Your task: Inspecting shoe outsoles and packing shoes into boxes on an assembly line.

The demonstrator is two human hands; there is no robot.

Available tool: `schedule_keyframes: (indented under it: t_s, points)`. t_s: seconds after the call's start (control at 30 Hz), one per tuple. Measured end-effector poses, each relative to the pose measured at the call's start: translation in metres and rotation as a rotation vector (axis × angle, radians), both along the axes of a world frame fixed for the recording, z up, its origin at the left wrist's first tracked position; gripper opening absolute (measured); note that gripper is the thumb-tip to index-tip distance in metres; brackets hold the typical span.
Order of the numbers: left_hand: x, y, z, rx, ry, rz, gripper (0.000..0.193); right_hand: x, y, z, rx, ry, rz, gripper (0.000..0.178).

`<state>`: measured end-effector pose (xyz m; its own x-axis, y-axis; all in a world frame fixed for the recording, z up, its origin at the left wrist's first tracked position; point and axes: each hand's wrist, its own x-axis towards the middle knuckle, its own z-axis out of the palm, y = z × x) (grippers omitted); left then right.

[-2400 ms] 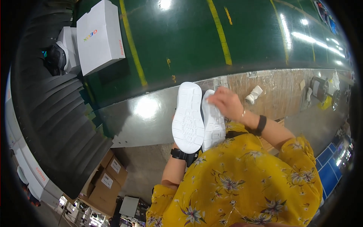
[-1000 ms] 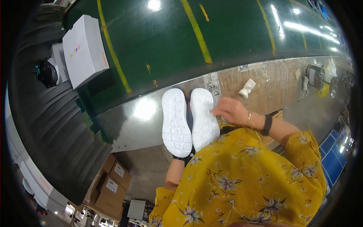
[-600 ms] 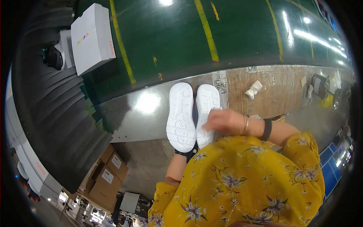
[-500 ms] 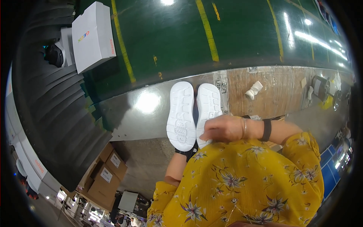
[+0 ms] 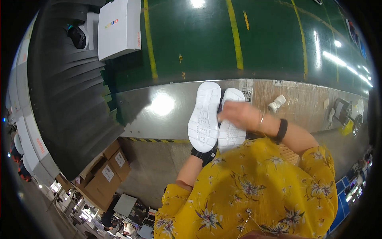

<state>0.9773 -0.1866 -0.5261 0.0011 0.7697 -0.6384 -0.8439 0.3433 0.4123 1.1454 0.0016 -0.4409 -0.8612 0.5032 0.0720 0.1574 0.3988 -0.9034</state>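
Two white shoe soles (image 5: pixel 204 119) face up side by side, the left one higher and overlapping nearer to me. A dark upper shows at the heel of the left shoe and between the two. My left forearm (image 5: pixel 190 171) reaches up beneath the shoes, and they are held up by my left hand, which is hidden behind them. Over the right-hand shoe sole (image 5: pixel 231 137) my right hand (image 5: pixel 242 115) is bent with its fingers toward the gap between the shoes. Motion blurs those fingers, so whether they grip anything cannot be made out.
A metal bench (image 5: pixel 139 99) runs across beyond me, joining a taped cardboard surface (image 5: pixel 302 103) with a crumpled white wad (image 5: pixel 277 103) and a tape dispenser (image 5: pixel 343 111). At left stand a black conveyor with flaps (image 5: pixel 59 95), a white shoebox (image 5: pixel 119 30) and brown cartons (image 5: pixel 105 175).
The left shoe has tilted and shifted right and slightly up. My right hand has moved up from the heel part of the right sole toward its middle. The view has shifted a little.
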Motion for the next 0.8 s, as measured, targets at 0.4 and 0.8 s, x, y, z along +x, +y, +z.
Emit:
schedule_keyframes:
  t_s: [0.4, 0.8]
  points:
    - [0.006, 0.055, 0.024, 0.211, -0.239, 0.194, 0.048, 0.012, -0.019, 0.038, -0.071, 0.117, -0.099, 0.01]
    - [-0.036, 0.12, 0.084, 0.228, 0.013, 0.174, 0.044, 0.059, 0.006, -0.015, 0.043, -0.093, -0.446, 0.007]
